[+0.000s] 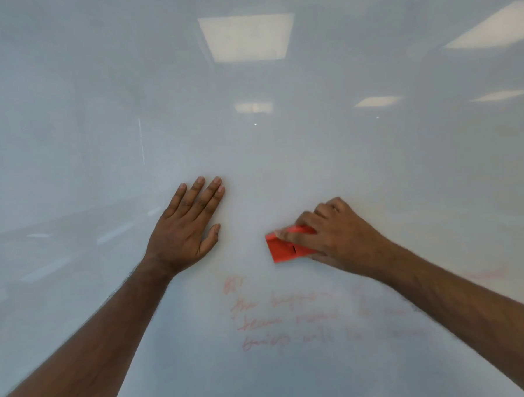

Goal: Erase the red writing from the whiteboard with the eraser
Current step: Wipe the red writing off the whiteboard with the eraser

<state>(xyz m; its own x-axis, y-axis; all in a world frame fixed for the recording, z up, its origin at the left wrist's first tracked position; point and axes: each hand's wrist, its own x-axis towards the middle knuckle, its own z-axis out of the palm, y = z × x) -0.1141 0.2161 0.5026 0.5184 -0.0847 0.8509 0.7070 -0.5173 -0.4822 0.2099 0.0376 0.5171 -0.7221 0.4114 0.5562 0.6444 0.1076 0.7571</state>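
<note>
Head view, sole entry.

Whiteboard [282,151]: glossy, fills the frame; reflects ceiling light panels [246,36] in its upper part.

Left hand [185,229]: flat on the board, fingers straight and spread, thumb out; holds nothing; appears to brace the person; lies left of the eraser, apart from it.

Right hand [332,234]: fingers curled over the top of the red eraser [283,245], thumb side hidden beneath; grip closed round the block, pressing it to the board; slight blur on the fingers.

Red eraser: rectangular block; long axis runs roughly left to right with a slight tilt; free end points left, toward the braced hand.

Red writing [291,321]: several faint lines of script, too smeared to read; sits directly below the eraser, a clear band of board between them; it runs rightward under the right forearm, partly hidden there; a fainter red trace [486,274] shows beyond that arm.

Judgement: the writing lies downward from the grip, nearer the right hand than the left; the coming strokes would need to drop the eraser and sweep sideways along the lines; most of the text appears not yet cleared.
</note>
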